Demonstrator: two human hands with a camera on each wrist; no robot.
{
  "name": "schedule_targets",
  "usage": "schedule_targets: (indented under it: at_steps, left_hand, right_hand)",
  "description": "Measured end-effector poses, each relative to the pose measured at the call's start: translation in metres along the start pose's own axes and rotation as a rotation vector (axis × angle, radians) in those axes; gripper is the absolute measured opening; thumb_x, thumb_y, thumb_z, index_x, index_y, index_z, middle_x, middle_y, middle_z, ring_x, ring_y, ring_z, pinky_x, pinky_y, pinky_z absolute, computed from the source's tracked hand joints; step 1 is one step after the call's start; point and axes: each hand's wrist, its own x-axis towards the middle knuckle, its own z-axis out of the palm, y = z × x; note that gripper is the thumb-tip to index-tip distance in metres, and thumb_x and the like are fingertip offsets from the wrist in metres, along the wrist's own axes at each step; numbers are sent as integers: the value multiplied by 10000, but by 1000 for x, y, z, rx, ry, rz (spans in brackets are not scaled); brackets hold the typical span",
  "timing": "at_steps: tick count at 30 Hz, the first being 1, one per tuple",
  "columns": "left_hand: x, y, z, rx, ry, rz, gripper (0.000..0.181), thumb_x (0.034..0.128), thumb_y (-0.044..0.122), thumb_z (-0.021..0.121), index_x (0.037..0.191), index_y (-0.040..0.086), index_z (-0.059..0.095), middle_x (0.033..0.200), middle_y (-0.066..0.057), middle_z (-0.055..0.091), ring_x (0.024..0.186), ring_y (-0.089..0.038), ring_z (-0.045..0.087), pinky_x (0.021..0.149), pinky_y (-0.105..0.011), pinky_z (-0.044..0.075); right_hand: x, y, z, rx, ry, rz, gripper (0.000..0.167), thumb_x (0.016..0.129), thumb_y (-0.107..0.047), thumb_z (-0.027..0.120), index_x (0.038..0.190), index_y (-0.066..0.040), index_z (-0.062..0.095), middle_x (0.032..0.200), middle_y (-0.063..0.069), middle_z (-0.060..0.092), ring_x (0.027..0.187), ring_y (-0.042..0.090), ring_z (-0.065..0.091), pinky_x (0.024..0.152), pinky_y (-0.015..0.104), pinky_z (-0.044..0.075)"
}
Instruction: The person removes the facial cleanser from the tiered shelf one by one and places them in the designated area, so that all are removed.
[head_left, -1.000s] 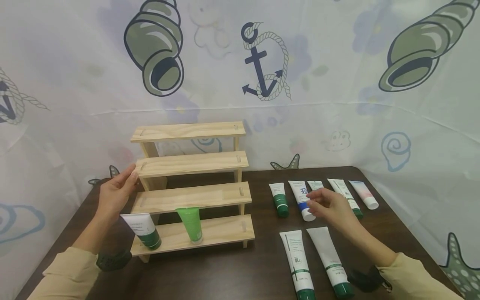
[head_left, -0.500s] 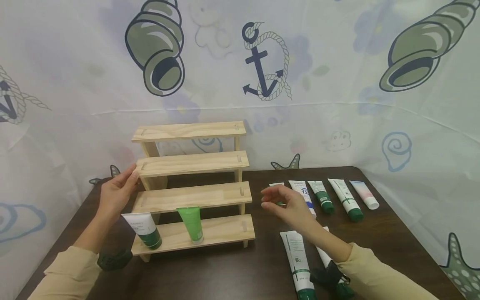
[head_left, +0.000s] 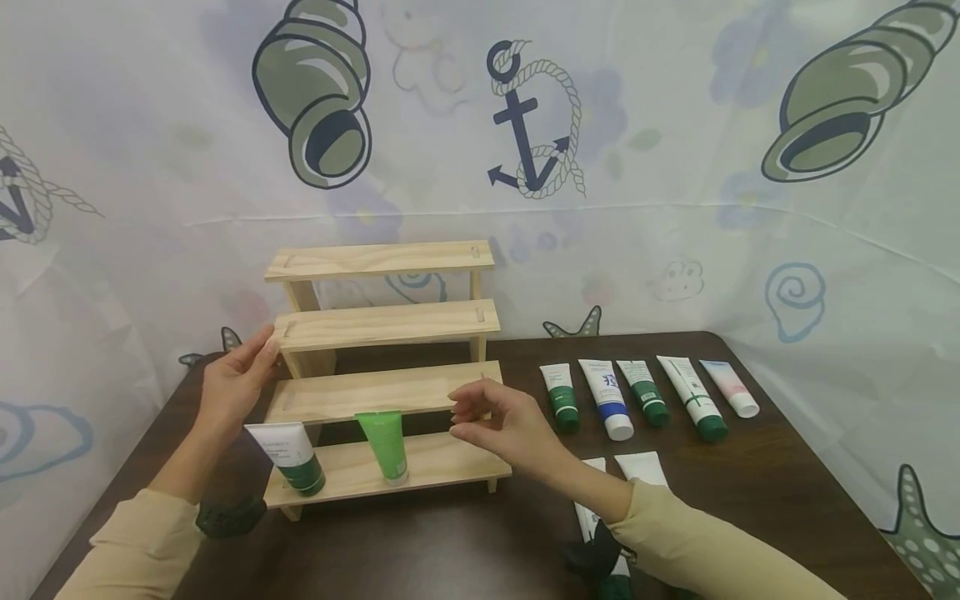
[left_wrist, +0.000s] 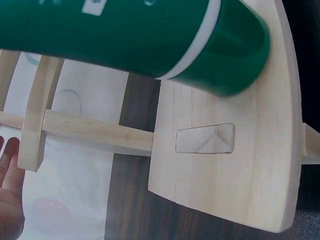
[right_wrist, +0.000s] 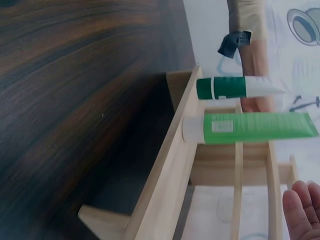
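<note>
A stepped wooden display rack point(head_left: 352, 325) with several tiers stands on the dark table. My left hand point(head_left: 232, 387) holds the left end of its second tier from the top. On the lowest tier, a white and green squeeze tube point(head_left: 288, 458) stands on its cap at the left. A bright green tube point(head_left: 384, 446) stands to its right, also cap down. My right hand point(head_left: 510, 421) hovers in front of the rack's right end, fingers loosely bent, with nothing visible in it. In the right wrist view, fingertips point(right_wrist: 300, 205) show at the lower right, apart from the green tube point(right_wrist: 255, 126).
Several tubes lie in a row on the table at the right, among them a white and blue tube point(head_left: 606, 400) and a pink and white tube point(head_left: 729, 389). Nearer, two long white tubes point(head_left: 643, 468) lie partly under my right forearm. A printed cloth point(head_left: 637, 275) hangs behind.
My right hand has moved left, from above the row of tubes to the front of the rack's right end. The left hand stays on the rack, and the tubes have not moved.
</note>
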Motion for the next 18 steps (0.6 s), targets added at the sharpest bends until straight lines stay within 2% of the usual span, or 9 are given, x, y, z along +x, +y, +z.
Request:
schedule_targets:
  at_steps: [5,11,18]
  left_hand:
    - [0,0,0,-1,0,1,592,946,410,501,1426,88,376,1414,-217,397,1006,113,552,783,-54,464]
    - [0,0,0,-7,5,-14,593,942,414,507,1422,89,384,1419,-204,396,990,121,549,776,-45,462]
    - [0,0,1,-14,4,1,592,945,405,505,1420,70,386,1419,-209,390,988,135,547,770,-37,455]
  right_hand:
    - [6,1,15,58,-21,6,345,803,-30,720,1127,-1,605,971,155,664,901,230,663,773,347,574]
    - [13,0,30,83,-31,9,360,806,-33,718,1142,5,595,1014,186,653,940,262,655,802,330,567]
    - [18,-1,43,110,-33,29,376,799,-32,725,1150,-3,594,1041,173,652,952,276,654,819,297,560]
